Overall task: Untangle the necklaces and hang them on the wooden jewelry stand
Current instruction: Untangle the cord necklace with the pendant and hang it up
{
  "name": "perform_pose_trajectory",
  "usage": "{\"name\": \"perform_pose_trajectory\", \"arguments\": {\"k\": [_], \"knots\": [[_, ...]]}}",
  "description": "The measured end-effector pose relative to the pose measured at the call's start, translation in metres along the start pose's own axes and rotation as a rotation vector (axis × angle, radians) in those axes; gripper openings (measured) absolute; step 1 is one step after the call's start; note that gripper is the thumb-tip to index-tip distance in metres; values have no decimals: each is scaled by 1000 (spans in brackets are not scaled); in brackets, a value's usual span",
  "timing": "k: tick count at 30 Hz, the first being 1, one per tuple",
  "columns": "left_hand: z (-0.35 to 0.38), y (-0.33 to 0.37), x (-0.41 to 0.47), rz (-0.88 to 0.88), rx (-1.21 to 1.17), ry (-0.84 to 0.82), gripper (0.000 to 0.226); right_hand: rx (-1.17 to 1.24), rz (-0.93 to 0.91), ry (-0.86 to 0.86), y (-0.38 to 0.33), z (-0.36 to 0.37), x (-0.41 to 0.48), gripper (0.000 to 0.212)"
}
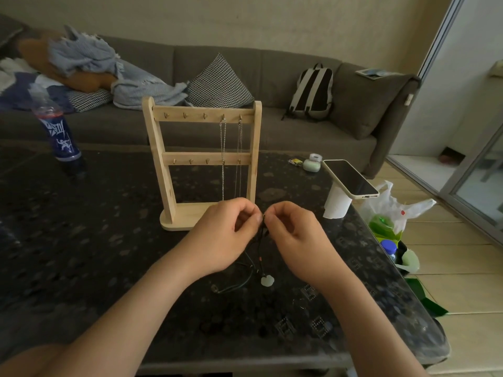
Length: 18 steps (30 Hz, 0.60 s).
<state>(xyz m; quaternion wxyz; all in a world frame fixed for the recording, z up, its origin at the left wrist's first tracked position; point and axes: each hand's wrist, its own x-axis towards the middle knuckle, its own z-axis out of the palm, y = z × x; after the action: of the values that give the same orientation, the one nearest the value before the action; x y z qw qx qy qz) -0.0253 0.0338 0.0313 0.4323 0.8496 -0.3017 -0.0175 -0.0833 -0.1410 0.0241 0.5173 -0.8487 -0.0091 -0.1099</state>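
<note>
Necklaces are showing in 2 places. 2 thin chain necklaces (223, 159) are hanging from the 2 rightmost hooks on the top bar of the wooden jewelry stand (202, 115), which is standing upright on the dark table (81, 240). A dark cord necklace (261, 232) is dangling between the hands, just in front of the stand's base, its pale pendant (267, 281) sitting low by the table's surface. The left hand (226, 235) is pinching the cord's top with curled fingers, and the right hand (294, 238) is pinching it too, fingertips almost meeting. A phone (351, 178) is resting on a white roll (336, 202) at the table's right edge
</note>
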Motion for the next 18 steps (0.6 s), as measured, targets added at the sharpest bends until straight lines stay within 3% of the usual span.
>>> {"name": "perform_pose_trajectory", "arguments": {"k": [8, 18], "knots": [[-4, 4, -4, 75, 208, -167, 13, 116, 215, -211, -5, -4, -1, 34], [-1, 1, 0, 83, 13, -21, 14, 306, 324, -196, -5, 4, 1, 33]]}}
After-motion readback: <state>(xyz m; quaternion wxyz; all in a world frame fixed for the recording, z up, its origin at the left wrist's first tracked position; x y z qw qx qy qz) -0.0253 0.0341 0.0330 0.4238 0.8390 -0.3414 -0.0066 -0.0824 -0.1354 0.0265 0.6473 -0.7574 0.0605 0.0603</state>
